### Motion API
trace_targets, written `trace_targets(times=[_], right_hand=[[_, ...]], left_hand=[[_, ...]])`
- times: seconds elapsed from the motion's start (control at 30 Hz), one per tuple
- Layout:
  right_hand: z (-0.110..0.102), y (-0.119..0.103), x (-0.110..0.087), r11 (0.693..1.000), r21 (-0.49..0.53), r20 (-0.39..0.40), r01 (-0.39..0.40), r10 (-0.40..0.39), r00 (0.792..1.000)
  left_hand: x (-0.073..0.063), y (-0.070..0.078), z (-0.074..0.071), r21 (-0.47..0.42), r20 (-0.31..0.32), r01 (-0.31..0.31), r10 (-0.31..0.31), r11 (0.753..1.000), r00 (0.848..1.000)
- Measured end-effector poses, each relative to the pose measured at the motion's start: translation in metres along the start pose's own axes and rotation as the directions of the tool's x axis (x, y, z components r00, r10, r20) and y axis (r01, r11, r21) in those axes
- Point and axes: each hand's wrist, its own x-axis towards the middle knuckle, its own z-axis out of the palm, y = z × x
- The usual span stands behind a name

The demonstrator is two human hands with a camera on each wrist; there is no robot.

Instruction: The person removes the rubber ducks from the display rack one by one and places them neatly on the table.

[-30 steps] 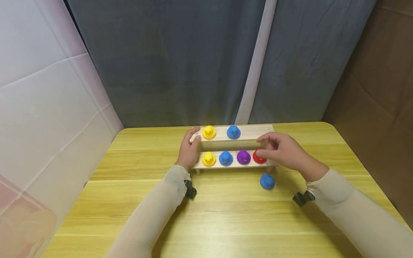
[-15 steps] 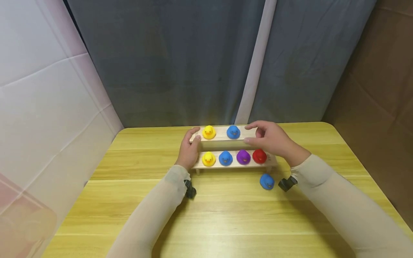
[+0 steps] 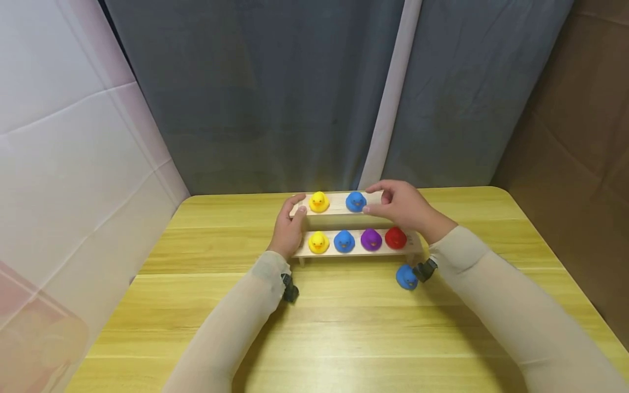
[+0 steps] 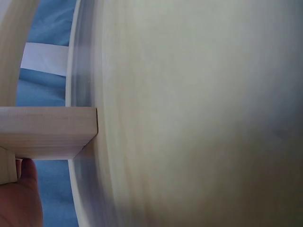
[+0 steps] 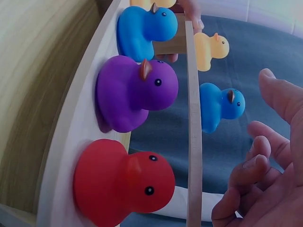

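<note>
A two-tier wooden rack (image 3: 337,204) stands near the table's far edge. My left hand (image 3: 287,229) grips its left end, with the thumb in front. Reaching over the upper shelf's right side, my right hand (image 3: 403,204) has thumb and forefinger spread beside the upper blue rubber duck (image 3: 356,202). A gap between them shows in the right wrist view. To that duck's left sits a yellow duck (image 3: 319,202). Along the lower shelf stand a yellow duck (image 3: 318,243), a blue duck (image 3: 344,241), a purple duck (image 3: 371,239) and a red duck (image 3: 395,238).
Another blue duck (image 3: 406,277) is on the wooden table (image 3: 344,327) in front of the rack's right end, partly behind the right wrist camera (image 3: 425,270). A grey curtain (image 3: 270,109) hangs behind the table.
My right hand has left the red duck on the lower shelf and moved up and left to the upper blue duck. The left hand has stayed on the rack.
</note>
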Motion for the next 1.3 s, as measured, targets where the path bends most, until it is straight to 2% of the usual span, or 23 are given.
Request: trace_targets(times=[0.23, 0.6, 0.87, 1.1, 1.3], right_hand=[[0.003, -0.004, 0.009, 1.000, -0.016, 0.014, -0.013, 0.013, 1.000], [0.010, -0.007, 0.018, 0.999, -0.048, 0.003, 0.020, -0.020, 1.000], [0.013, -0.007, 0.022, 0.998, -0.064, 0.015, -0.002, 0.003, 1.000], [0.014, -0.008, 0.024, 0.999, -0.044, 0.026, 0.001, 0.000, 1.000], [0.014, -0.010, 0.023, 1.000, -0.026, 0.034, -0.006, 0.006, 0.999]], left_hand=[[-0.001, 0.002, -0.001, 0.016, -0.003, 0.019, -0.019, 1.000, 1.000], [0.000, 0.002, -0.001, 0.029, -0.004, 0.036, -0.036, 0.999, 0.999], [-0.001, 0.005, -0.002, 0.020, -0.003, 0.062, -0.062, 0.998, 0.998], [-0.001, 0.008, -0.001, 0.017, -0.005, 0.074, -0.074, 0.997, 0.997], [0.000, 0.008, 0.000, 0.022, -0.006, 0.109, -0.109, 0.994, 0.994]])
